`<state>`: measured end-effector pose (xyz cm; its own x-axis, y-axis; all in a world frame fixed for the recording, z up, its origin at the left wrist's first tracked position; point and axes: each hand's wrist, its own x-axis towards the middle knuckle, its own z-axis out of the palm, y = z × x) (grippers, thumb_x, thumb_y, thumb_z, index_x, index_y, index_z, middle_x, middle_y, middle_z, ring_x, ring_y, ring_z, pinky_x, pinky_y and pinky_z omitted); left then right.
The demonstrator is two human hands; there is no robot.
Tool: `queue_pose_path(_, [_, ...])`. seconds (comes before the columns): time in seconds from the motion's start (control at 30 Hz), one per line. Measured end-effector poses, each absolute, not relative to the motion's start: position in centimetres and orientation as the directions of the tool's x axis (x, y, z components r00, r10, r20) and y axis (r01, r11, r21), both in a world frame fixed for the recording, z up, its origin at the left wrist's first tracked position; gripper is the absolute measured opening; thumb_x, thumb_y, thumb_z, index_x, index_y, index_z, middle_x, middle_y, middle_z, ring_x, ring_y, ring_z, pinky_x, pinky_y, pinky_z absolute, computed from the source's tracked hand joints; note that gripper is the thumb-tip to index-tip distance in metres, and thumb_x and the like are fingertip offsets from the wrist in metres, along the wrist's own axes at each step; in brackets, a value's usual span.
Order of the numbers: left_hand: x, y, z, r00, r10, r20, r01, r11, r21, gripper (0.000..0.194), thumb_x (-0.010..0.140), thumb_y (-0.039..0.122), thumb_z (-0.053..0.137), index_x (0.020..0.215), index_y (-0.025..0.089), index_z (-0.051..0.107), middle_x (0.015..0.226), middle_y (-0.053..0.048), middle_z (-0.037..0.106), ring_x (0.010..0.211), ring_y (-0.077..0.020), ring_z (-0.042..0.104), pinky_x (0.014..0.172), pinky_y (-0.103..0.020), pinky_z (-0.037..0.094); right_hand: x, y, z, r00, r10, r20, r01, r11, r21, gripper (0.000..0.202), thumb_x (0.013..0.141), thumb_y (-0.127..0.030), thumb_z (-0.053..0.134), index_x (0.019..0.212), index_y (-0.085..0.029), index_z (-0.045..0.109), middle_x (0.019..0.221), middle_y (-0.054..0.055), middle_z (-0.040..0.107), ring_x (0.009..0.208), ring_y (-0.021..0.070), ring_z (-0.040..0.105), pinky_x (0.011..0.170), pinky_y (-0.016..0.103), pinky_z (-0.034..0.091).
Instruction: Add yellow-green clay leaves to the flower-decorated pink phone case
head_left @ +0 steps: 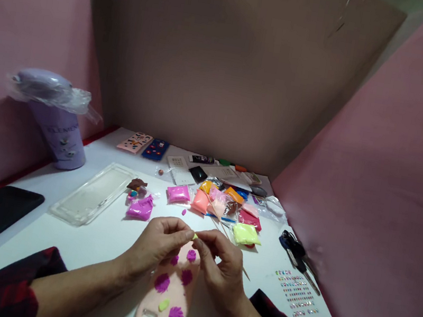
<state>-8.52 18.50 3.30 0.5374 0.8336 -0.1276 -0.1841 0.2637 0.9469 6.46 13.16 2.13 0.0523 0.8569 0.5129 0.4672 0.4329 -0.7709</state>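
The left hand (160, 241) and right hand (225, 262), fingertips closed in a pinch, share a bit of yellow clay (195, 237) at the far end of a peach case (173, 291). Lower center of frame, it runs lengthwise up the tabletop (109, 249), neither hand clearly nearer.

Dim overall; tabletop brightest, back panel shadowed; soft shadow beside tumbler (58, 123); wide-angle stretch, dark upper-right corner.
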Motion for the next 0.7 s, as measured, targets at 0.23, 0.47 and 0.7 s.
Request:
queue_pose_path(0.23, [-8.49,18.35,3.48,0.509,0.846,-0.161,-0.122,0.256,0.959,0.031,0.069,0.041,0.072,0.067,0.014,0.056,0.043,0.008,0.042,0.036,-0.0023,0.030,0.036,-0.016,0.019,6.31,13.21,2.21,0.048,0.861,0.507,0.465,0.430,-0.774,0.009,0.085,-0.018,0.056,0.089,-0.017,0.064,0.073,0.003,0.063,0.060,0.0144,0.057,0.056,0.027,0.044])
queue_pose_path(0.47, [-8.42,18.41,3.21,0.507,0.848,-0.155,-0.169,0.274,0.947,0.027,0.071,0.036,0.070,0.066,0.013,0.056,0.040,0.009,0.038,0.036,-0.0017,0.027,0.037,-0.015,0.018,6.30,12.97,2.58,0.035,0.862,0.506,0.460,0.436,-0.774,0.013,0.086,-0.019,0.055,0.093,-0.017,0.065,0.078,0.005,0.065,0.067,0.0157,0.059,0.060,0.028,0.047])
queue_pose_path(0.7, [-8.33,18.39,3.02,0.525,0.838,-0.149,-0.213,0.299,0.930,0.028,0.072,0.038,0.070,0.066,0.014,0.056,0.040,0.010,0.035,0.036,-0.0019,0.024,0.037,-0.017,0.016,6.32,12.95,2.45,0.054,0.877,0.477,0.457,0.403,-0.793,0.013,0.087,-0.020,0.053,0.092,-0.018,0.065,0.077,0.004,0.065,0.067,0.0159,0.060,0.061,0.028,0.048])
